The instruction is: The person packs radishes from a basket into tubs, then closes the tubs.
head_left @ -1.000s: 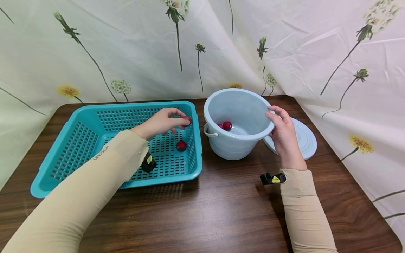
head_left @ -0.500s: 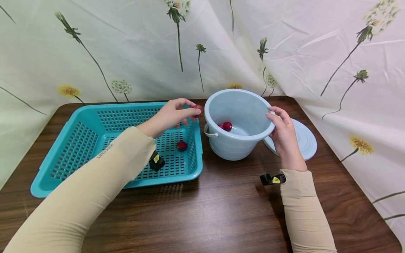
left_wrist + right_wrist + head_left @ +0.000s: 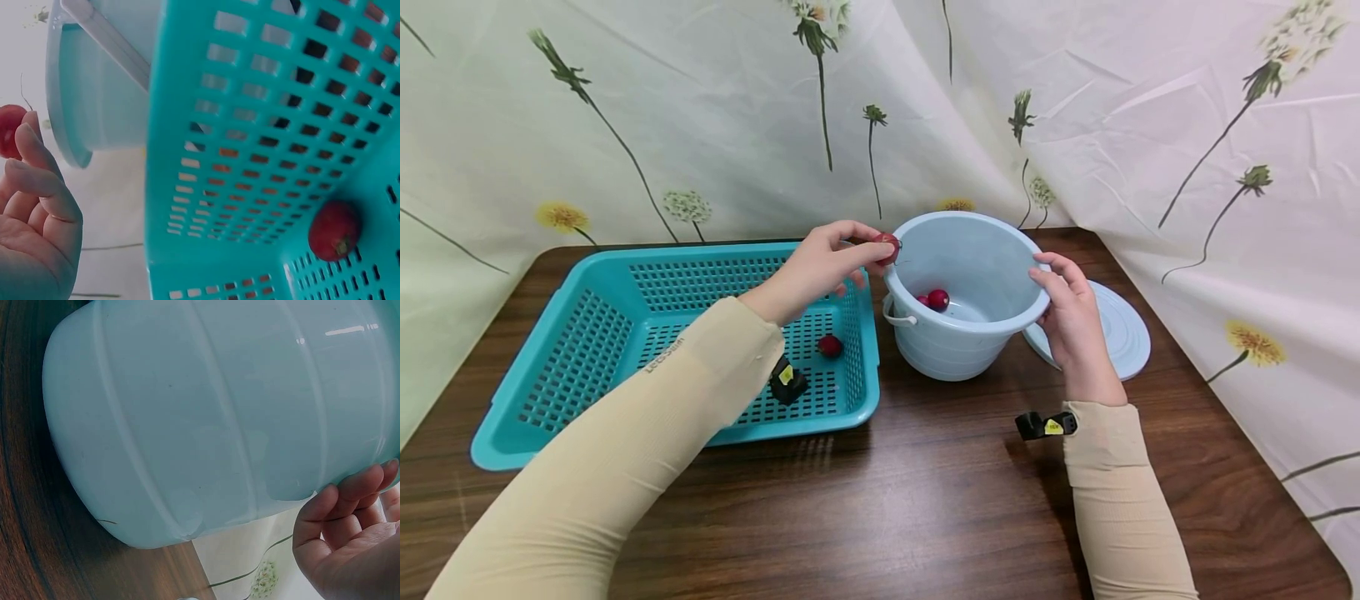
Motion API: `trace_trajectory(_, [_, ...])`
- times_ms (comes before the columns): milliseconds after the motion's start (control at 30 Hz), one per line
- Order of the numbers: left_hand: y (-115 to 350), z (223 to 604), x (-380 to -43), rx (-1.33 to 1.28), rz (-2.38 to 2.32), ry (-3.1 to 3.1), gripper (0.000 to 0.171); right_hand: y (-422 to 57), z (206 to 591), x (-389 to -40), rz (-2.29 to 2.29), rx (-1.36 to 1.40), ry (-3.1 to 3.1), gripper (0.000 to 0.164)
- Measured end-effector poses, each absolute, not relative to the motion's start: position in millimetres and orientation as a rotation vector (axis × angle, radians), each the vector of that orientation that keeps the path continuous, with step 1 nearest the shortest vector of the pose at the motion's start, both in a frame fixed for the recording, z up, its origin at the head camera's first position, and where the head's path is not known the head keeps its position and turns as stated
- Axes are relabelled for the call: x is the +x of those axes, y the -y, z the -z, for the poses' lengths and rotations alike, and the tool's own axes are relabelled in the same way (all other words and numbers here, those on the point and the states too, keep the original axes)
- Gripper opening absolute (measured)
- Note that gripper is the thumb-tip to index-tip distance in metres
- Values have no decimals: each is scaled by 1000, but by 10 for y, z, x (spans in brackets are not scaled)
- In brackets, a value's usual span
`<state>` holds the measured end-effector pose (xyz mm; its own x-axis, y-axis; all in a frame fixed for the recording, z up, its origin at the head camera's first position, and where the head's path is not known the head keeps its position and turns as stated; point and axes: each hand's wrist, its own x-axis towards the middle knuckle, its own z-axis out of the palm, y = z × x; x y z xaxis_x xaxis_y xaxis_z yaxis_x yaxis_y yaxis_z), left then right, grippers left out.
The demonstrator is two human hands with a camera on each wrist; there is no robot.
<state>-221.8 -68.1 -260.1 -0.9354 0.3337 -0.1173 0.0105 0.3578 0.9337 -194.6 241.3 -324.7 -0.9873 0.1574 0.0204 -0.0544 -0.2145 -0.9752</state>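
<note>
My left hand (image 3: 831, 262) pinches a red radish (image 3: 889, 247) between thumb and fingertips, at the left rim of a pale blue bucket (image 3: 951, 350). A thin root trails from this radish in the left wrist view. Two more radishes (image 3: 937, 300) lie at the bottom of the bucket, one partly hidden by the near wall. Another radish (image 3: 335, 230) rests in the turquoise basket (image 3: 871, 400), near its right end. My right hand (image 3: 1071, 321) grips the bucket's right rim, thumb and fingers at the edge; the right wrist view shows its fingers against the outer wall (image 3: 187, 412).
A round pale blue lid (image 3: 1123, 329) lies flat on the brown wooden table (image 3: 925, 500), behind the right hand. The bucket's handle (image 3: 898, 317) hangs on its left side. A white cloth with dandelion prints (image 3: 737, 108) hangs along the back and right.
My left hand has lifted the radish out of the basket and carried it right, up to the bucket's rim. The right hand and the bucket have stayed in place.
</note>
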Motion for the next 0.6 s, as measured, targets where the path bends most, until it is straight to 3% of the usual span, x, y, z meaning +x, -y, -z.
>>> trace_trajectory(600, [485,2633,-2199,340,-1612,-2283,44,-2394,3262,-1961,-2358,-132,1860,14])
